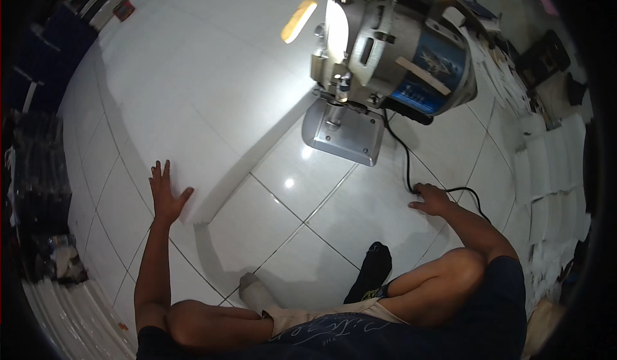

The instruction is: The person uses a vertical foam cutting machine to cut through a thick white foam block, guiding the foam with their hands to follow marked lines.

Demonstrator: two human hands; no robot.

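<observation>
Blue lettered label (411, 99) on grey cutting machine (379, 58)

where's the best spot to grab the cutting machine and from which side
Probably by the yellowish handle, coming from the person's left: it is slim and juts out that way from the cutting machine, free end outward, while the motor on the right is broad and rounded, likely harder to grasp.

1. Top of motor-driven machine (398, 51) is cut off by upper edge.
2. Black cord (407, 159) is partly hidden by right hand (432, 200); grip cannot be determined.
3. White pile (186, 77) is partly covered by machine.
</observation>
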